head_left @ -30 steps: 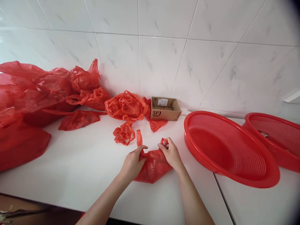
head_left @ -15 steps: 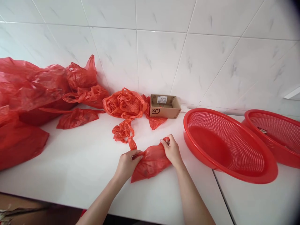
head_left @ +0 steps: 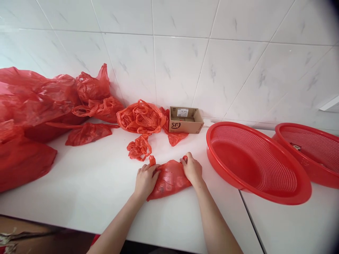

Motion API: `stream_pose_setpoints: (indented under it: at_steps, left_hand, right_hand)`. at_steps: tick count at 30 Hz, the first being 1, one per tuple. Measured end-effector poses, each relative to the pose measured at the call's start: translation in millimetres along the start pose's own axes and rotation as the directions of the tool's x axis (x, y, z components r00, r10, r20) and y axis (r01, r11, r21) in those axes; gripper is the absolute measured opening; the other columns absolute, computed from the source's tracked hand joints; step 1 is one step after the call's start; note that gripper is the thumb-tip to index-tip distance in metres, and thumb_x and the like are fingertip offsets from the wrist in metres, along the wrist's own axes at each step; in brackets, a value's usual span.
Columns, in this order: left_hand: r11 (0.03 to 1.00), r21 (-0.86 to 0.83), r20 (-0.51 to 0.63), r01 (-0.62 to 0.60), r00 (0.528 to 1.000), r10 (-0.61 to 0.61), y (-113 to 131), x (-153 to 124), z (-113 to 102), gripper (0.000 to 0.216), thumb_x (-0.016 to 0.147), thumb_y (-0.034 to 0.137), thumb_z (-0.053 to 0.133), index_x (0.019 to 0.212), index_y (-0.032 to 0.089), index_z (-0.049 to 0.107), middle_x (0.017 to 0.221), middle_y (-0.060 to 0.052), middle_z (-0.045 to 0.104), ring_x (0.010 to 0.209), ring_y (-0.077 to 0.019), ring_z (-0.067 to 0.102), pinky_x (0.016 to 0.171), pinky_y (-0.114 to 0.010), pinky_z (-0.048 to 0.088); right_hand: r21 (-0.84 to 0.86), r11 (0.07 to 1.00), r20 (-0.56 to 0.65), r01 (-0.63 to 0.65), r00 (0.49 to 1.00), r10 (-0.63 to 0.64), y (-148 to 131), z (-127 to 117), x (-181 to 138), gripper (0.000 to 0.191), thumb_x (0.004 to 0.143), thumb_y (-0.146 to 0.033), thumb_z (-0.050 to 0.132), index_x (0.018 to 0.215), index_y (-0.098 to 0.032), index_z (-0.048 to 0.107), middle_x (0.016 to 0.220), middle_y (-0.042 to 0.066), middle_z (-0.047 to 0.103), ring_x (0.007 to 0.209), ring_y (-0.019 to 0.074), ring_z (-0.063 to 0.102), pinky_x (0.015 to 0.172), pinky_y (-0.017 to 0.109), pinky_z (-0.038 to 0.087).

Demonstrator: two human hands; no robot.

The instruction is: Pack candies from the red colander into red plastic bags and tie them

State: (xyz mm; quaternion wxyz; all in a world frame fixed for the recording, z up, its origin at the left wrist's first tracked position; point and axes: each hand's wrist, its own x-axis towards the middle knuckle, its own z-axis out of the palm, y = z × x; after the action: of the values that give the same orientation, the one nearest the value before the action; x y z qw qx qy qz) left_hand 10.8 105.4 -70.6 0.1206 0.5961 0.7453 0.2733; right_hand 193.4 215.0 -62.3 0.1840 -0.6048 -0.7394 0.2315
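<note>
A small red plastic bag [head_left: 171, 180] lies on the white table [head_left: 106, 197] between my hands, bulging with contents too dim to make out through the film. My left hand [head_left: 145, 180] pinches its upper left end, and a twist of red plastic sticks up above the fingers. At the upper right corner, my right hand [head_left: 192, 170] grips the bag with closed fingers. Just beyond my left hand rests a crumpled red bag [head_left: 139, 148], apart from the one I hold.
Behind stand a bundle of red bags [head_left: 141, 116] and a small cardboard box [head_left: 185, 121]. Large filled red bags [head_left: 26, 158] crowd the left side. To the right sit a red perforated basket [head_left: 235, 158] and a second red basket [head_left: 309, 148]. Tiled wall [head_left: 180, 70] rises behind.
The held bag has been gathered tighter and looks plumper, with its lower edge slightly higher. My left hand has rolled over its end; my right hand has shifted slightly left.
</note>
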Motion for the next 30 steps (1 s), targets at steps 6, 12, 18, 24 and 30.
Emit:
stream_pose_setpoints:
  at_steps: [6,12,18,24,30]
  left_hand:
    - [0.998,0.031,-0.038,-0.047,0.998,0.048,-7,-2,5,0.030,0.091,0.023,0.045,0.110,0.025,0.067,0.106,-0.004,0.071,0.097,-0.0256,0.058,0.089,-0.044,0.041]
    - [0.998,0.036,-0.061,-0.041,0.997,0.043,-7,-1,6,0.030,0.089,0.019,0.045,0.108,0.025,0.068,0.105,-0.004,0.071,0.095,-0.0250,0.059,0.087,-0.043,0.043]
    - [0.999,0.035,-0.066,-0.040,0.997,0.042,-4,-2,4,0.030,0.089,0.019,0.045,0.108,0.025,0.068,0.103,-0.005,0.071,0.096,-0.0246,0.060,0.088,-0.042,0.044]
    - [1.000,0.015,-0.062,-0.015,0.998,0.016,-1,-4,-1,0.031,0.091,0.024,0.043,0.109,0.023,0.069,0.102,-0.006,0.071,0.095,-0.0244,0.060,0.090,-0.043,0.045]
    - [0.999,-0.045,-0.002,0.031,1.000,-0.031,-2,-25,-19,0.033,0.092,0.037,0.044,0.106,0.028,0.072,0.092,-0.004,0.071,0.086,-0.0219,0.064,0.077,-0.034,0.051]
  right_hand:
    - [0.084,0.996,0.059,-0.032,0.998,0.027,-5,-11,-6,0.042,0.087,-0.067,0.037,0.087,-0.025,0.036,0.085,0.000,0.067,0.079,0.0216,0.064,0.063,0.027,0.038]
    - [-0.083,0.996,0.112,0.032,0.993,-0.022,-11,-9,-9,0.047,0.072,-0.054,0.065,0.096,-0.023,0.037,0.096,0.006,0.068,0.093,0.0282,0.065,0.078,0.034,0.039]
    - [-0.120,0.991,0.109,0.055,0.993,-0.042,-8,-5,-9,0.039,0.076,-0.047,0.062,0.096,-0.023,0.038,0.089,0.006,0.070,0.089,0.0265,0.066,0.074,0.032,0.037]
    - [0.045,0.998,0.126,0.043,0.991,-0.048,0,-13,-11,0.040,0.070,-0.049,0.069,0.089,-0.024,0.044,0.086,0.003,0.069,0.082,0.0243,0.063,0.069,0.030,0.039]
    - [0.513,0.857,0.100,0.052,0.988,-0.119,15,-22,-8,0.037,0.079,-0.056,0.057,0.071,-0.023,0.043,0.071,-0.001,0.059,0.066,0.0154,0.053,0.060,0.025,0.038]
